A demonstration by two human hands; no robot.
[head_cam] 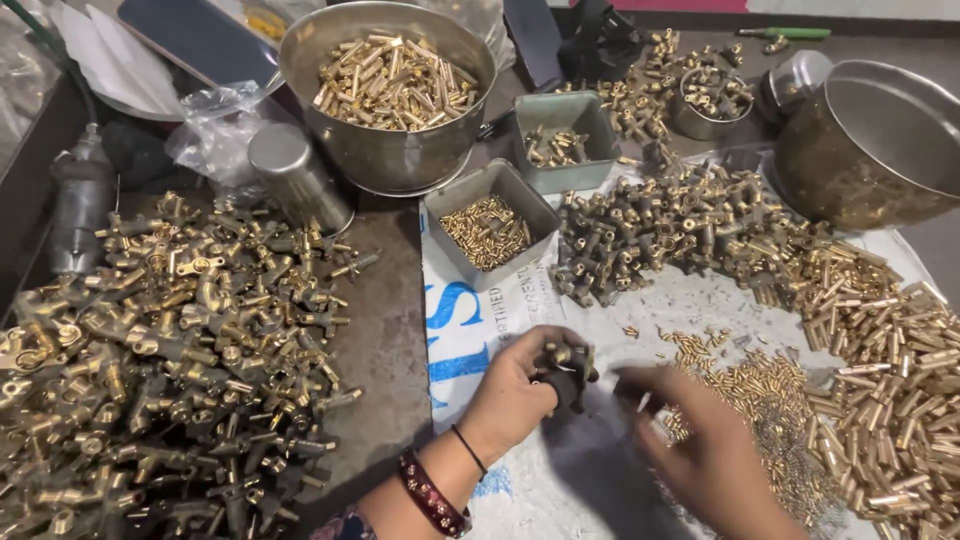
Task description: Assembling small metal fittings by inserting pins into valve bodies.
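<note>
While the left hand closes around a small dark brass valve body, the blurred right hand pinches something tiny I cannot identify just beside it. Left of the hands a big heap of finished-looking brass fittings lies; loose brass pins to the right suggest much remains.

The brass fitting is a small, dull-gold valve body with short stubby arms, darkened and grimy in places. It sits gripped in the fingers of the left hand, raised just above the white printed sheet near the bottom middle of the view. One round end points up and to the right. The right hand, blurred, is just beside it, fingertips close to the fitting; whether they touch cannot be told.
</note>
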